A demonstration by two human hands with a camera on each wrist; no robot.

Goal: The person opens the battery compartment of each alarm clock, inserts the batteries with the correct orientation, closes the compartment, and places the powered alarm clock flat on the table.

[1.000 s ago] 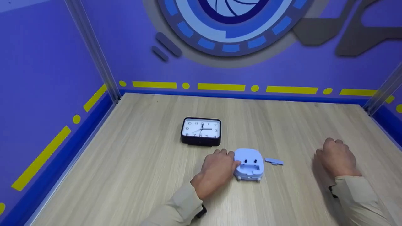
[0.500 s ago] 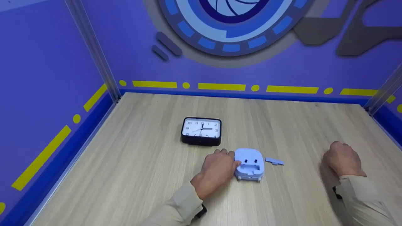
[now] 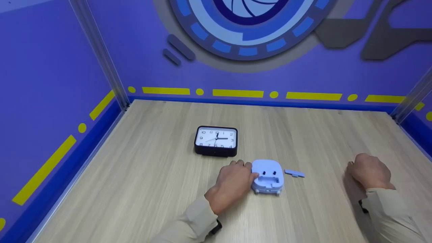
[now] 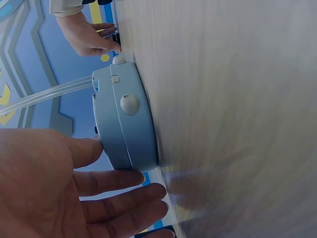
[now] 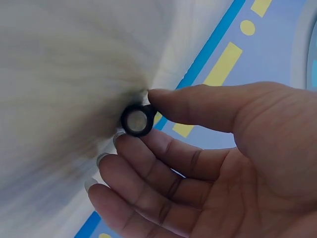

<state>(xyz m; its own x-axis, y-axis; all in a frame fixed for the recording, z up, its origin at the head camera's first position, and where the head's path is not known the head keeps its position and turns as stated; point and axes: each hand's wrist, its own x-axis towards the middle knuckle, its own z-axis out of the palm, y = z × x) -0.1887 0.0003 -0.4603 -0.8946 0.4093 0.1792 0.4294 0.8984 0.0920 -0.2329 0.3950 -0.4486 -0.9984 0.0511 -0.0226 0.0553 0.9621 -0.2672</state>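
A pale blue alarm clock [image 3: 268,168] lies face down on the table, its battery compartment uncovered and vacant in the head view. My left hand [image 3: 233,182] grips its left side, thumb on the back and index finger along the edge in the left wrist view. Right of the clock lies its small battery cover [image 3: 294,173]. Far to the right, my right hand [image 3: 369,172] is low over the table. In the right wrist view, its thumb and index finger pinch a black battery [image 5: 137,120], seen end-on with a silvery end; the hand hides it in the head view.
A black rectangular clock [image 3: 216,141] lies face up behind my left hand. Purple-blue panels [image 3: 236,81] with yellow markings wall in the wooden table [image 3: 162,135] at the back and sides.
My right hand has shifted a little to the right and towards me, turning slightly. The left hand, the blue alarm clock and the cover stay where they were.
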